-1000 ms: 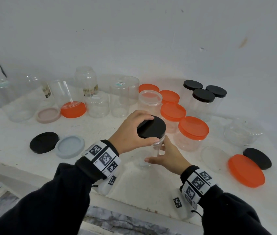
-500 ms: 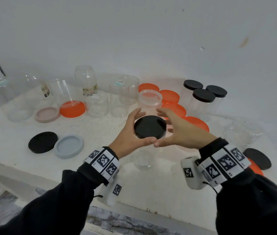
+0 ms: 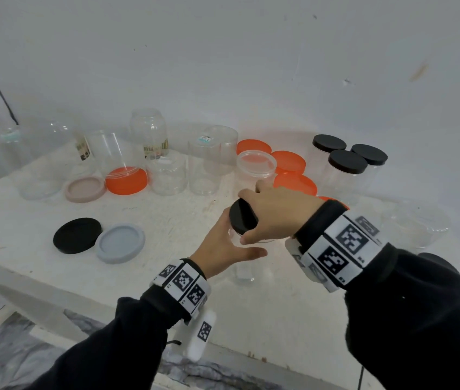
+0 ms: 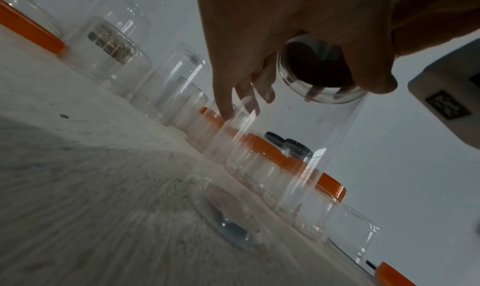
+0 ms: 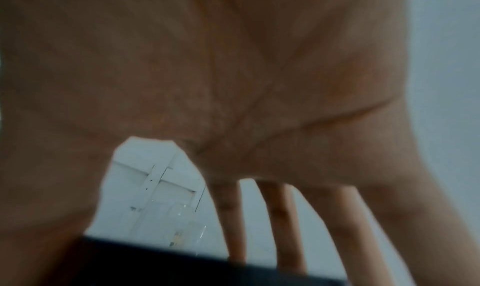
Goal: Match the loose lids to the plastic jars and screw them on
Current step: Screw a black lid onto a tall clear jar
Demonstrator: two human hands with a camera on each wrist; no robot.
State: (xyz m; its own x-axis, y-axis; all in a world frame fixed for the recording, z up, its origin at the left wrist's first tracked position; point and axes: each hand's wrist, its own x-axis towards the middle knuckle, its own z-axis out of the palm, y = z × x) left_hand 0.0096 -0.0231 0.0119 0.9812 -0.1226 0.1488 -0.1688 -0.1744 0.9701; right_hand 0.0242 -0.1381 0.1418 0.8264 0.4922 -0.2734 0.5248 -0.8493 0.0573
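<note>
My right hand (image 3: 276,213) curls over the black lid (image 3: 243,220), gripping its rim from above. It sits on the clear jar (image 4: 298,157), upright on the table (image 3: 166,220) in front of the capped orange and black ones. My left hand (image 3: 224,249) is around the jar's upper wall, fingers fairly straight; can't tell how firm. Best approach, imo: keep lid level w/ the mouth, brace jar so it won't spin, turn w/o forcing; stop if threads bind.
</note>
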